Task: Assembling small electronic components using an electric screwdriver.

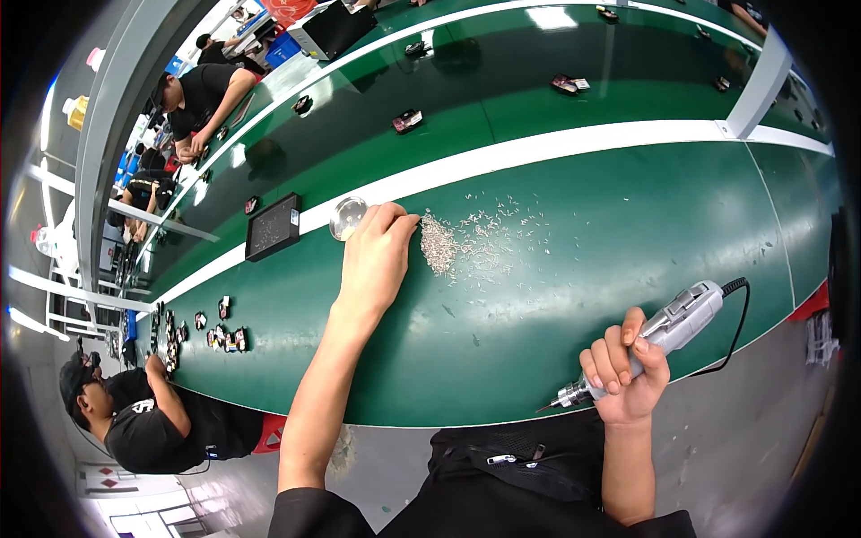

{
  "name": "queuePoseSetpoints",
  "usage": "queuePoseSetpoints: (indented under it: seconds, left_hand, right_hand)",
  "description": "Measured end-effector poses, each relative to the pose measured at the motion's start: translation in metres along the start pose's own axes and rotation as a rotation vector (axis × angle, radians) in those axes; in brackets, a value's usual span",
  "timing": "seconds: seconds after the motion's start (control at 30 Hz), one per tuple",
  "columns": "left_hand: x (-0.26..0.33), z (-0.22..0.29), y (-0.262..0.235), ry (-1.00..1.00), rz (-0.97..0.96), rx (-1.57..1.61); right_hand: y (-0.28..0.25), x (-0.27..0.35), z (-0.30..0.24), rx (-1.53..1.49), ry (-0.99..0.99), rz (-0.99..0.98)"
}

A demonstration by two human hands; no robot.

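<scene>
My left hand (378, 255) reaches over the green worktop (386, 381), fingers bent and thumb and fingertips drawn together. Its fingertips are at the left edge of a heap of tiny silvery screws (438, 247); whatever they pinch is too small to make out. More screws lie scattered to the right of the heap. Just beyond that hand sits a small round clear dish (348, 218), partly hidden by the fingers. Near the front edge, my right hand (625, 366) wraps round a grey electric screwdriver (679, 319), its bit pointing left and slightly down and its black cord trailing behind.
A black tray (273, 227) holding small bits stands left of the dish. Small dark assemblies (227, 337) are grouped on the left, and others (407, 121) lie on the green belt beyond the white rail (538, 143). Co-workers (170, 408) sit along the left. A grey post (758, 85) rises at right.
</scene>
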State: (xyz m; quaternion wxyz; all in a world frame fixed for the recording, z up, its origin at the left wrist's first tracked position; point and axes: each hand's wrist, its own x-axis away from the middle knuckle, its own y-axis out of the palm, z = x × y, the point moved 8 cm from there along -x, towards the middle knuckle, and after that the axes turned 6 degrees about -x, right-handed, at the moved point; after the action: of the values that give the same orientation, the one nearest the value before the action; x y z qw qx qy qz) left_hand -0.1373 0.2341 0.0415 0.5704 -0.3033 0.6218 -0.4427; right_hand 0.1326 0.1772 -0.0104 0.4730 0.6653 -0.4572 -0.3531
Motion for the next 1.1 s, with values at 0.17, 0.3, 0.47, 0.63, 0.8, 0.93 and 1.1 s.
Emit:
queuePoseSetpoints:
  seconds: [0.17, 0.3, 0.47, 0.63, 0.8, 0.93, 1.1]
  left_hand:
    - [-0.002, 0.002, 0.001, 0.062, -0.003, -0.053]
    - [-0.002, 0.001, 0.002, 0.099, -0.011, -0.069]
    - [-0.002, 0.007, 0.004, 0.203, -0.043, -0.149]
    - [-0.003, 0.004, 0.002, 0.236, 0.008, -0.062]
    - [0.004, -0.012, -0.010, -0.058, 0.060, 0.177]
    - [0.014, -0.016, -0.010, -0.041, 0.063, 0.132]
    - [0.011, -0.010, -0.009, 0.014, 0.072, 0.108]
  right_hand:
    - [0.001, -0.001, 0.000, -0.013, 0.011, -0.010]
    - [0.001, -0.001, 0.000, -0.016, 0.009, -0.011]
    - [0.000, 0.000, 0.000, -0.003, 0.012, -0.004]
    - [-0.001, 0.001, -0.001, -0.036, 0.010, -0.003]
    - [-0.001, 0.001, 0.002, -0.004, 0.021, 0.008]
    - [0.001, 0.001, 0.002, -0.005, 0.017, 0.008]
    - [0.000, 0.001, 0.000, 0.005, -0.007, 0.024]
